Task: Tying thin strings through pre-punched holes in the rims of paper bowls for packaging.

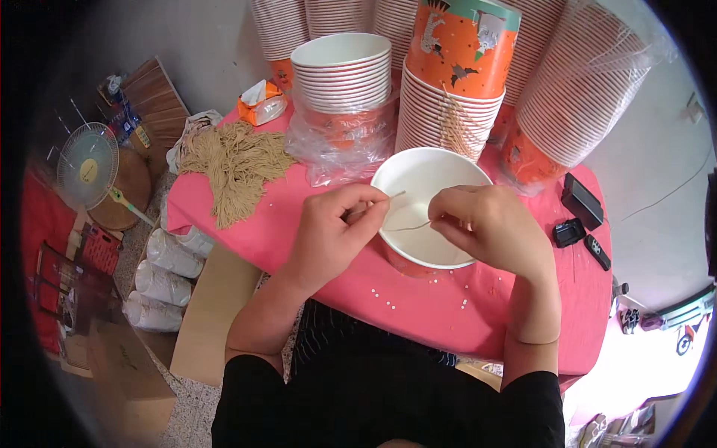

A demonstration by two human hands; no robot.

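Note:
My left hand (336, 231) is closed in a pinch on a thin tan cord (409, 228), and a pale tip sticks out past its fingertips. The cord runs across to my right hand (489, 224), whose fingers are pinched on it too. Both hands are over the front part of a large paper bucket (407, 169), white inside with an orange outer wall. A heap of tan cords (235, 164) lies at the table's left. Small white dots (385, 299) are scattered on the pink cloth in front of the bucket.
Tall stacks of orange paper buckets (343, 82) line the back of the pink-covered table (328, 287), some in clear plastic. Tan cords (457, 127) hang over one stack. An orange tissue pack (261, 102) lies back left; small black devices (582, 201) lie right. White wrapped rolls (160, 284) stand left.

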